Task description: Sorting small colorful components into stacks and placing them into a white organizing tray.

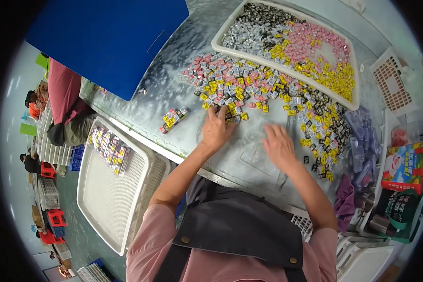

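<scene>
Sweets in small square wrappers (249, 87), pink, yellow, silver and black, lie scattered in a broad band across the worn grey table (249, 164). Left hand (217, 129) rests palm down with fingers spread, fingertips touching the band's near edge. Right hand (278, 145) lies flat and empty just beside it. A white tray (357, 101) beyond holds more of them.
</scene>
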`<action>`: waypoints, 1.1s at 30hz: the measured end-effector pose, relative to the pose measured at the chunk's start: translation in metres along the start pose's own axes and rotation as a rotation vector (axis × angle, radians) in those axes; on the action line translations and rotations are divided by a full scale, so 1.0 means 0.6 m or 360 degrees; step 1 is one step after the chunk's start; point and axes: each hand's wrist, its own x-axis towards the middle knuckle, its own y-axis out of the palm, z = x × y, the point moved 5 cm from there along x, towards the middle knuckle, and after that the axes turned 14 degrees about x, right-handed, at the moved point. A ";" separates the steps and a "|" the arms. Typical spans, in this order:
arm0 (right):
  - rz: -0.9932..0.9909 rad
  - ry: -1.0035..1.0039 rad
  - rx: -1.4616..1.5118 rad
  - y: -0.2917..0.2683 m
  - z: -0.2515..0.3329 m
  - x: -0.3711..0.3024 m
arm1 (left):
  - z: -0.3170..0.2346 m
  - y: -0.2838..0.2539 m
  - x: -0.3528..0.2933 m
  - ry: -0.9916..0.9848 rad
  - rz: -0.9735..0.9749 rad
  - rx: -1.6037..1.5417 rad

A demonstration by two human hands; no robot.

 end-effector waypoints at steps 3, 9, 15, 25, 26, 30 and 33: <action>-0.0063 0.0005 -0.0145 -0.004 -0.064 0.079 | -0.033 0.034 0.035 0.0081 0.0200 -0.0088; 0.0101 -0.0122 -0.0276 0.026 -0.099 0.088 | -0.116 0.048 0.049 0.0499 0.0083 -0.0094; 0.0119 -0.0016 0.0232 -0.001 -0.065 -0.004 | -0.123 0.047 -0.022 0.0656 0.0150 -0.0242; -0.0164 0.0116 -0.0027 -0.018 -0.059 -0.023 | -0.127 0.028 -0.010 0.0504 0.0179 -0.0413; -0.0204 0.0135 -0.0072 -0.014 -0.062 -0.023 | -0.128 0.030 -0.007 0.0481 0.0238 -0.0379; -0.0183 0.0272 -0.0251 -0.007 -0.066 -0.024 | -0.117 0.036 -0.015 0.0536 0.0268 -0.0375; -0.0144 0.0350 -0.0155 -0.011 -0.060 -0.026 | -0.120 0.026 -0.022 0.0596 0.0225 -0.0490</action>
